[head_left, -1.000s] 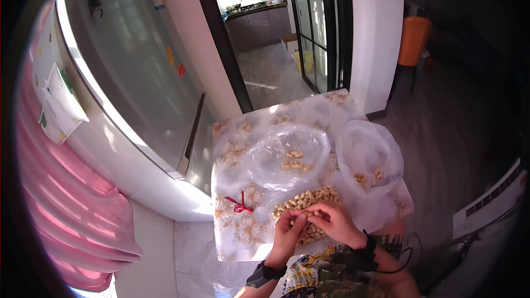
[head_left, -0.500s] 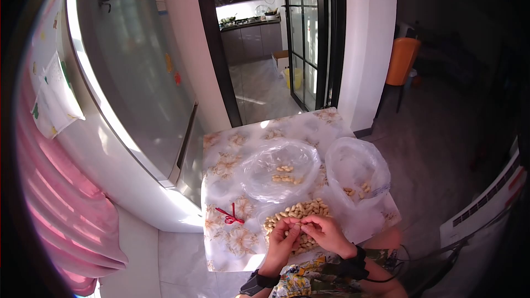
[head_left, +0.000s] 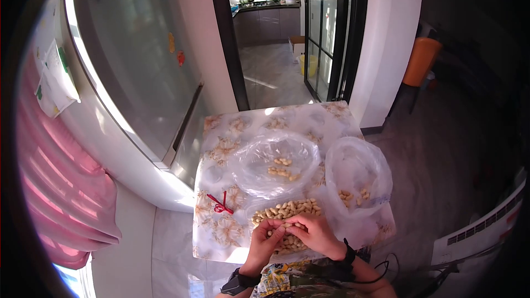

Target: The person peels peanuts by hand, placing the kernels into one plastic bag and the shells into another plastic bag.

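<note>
My left hand and my right hand are together over a heap of unshelled peanuts near the front edge of the table. Fingers and thumbs of both hands are pinched on one peanut, which they partly cover. Beyond them lies an open clear plastic bag with several peanuts inside. To its right, a second open plastic bag stands with a few peanuts at its bottom. Left of the heap is a thin red tie or ribbon.
A flower-patterned cloth covers the table. On the left are a fridge and a pink curtain. Past the table, a glass door opens to a kitchen. An orange chair stands at the right.
The view has shifted, so the table and hands sit a little further left. Both hands stay together over the heap, still pinching a peanut.
</note>
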{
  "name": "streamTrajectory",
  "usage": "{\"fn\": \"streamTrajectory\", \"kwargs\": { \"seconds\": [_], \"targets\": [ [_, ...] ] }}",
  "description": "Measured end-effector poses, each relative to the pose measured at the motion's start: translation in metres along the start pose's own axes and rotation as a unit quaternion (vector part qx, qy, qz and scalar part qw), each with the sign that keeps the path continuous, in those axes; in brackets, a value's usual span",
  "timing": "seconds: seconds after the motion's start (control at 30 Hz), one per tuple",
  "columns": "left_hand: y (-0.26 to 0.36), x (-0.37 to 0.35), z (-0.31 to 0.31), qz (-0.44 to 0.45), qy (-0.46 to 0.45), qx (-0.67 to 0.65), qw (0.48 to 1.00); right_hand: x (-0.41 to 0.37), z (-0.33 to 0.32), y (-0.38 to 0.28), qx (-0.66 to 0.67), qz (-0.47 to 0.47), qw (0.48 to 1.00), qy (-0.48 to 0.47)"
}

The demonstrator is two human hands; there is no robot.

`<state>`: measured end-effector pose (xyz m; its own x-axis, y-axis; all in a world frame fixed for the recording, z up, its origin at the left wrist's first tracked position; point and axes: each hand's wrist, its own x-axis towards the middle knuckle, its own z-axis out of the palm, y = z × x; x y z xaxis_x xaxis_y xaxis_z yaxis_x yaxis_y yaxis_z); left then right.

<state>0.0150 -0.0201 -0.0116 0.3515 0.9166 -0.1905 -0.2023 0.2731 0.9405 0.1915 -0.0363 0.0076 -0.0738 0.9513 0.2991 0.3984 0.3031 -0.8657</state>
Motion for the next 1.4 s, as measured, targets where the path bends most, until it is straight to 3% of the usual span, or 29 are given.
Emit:
{"fn": "streamTrajectory", "kwargs": {
  "seconds": [0.9, 1.4],
  "targets": [
    [0.002, 0.002, 0.004, -0.030, 0.006, 0.027, 0.999, -0.005, -0.009, 0.009, -0.033, -0.044, 0.998, -0.015],
    [0.006, 0.002, 0.007, -0.034, 0.001, 0.053, 0.998, -0.006, -0.009, 0.008, -0.028, -0.036, 0.999, 0.030]
  ]
}}
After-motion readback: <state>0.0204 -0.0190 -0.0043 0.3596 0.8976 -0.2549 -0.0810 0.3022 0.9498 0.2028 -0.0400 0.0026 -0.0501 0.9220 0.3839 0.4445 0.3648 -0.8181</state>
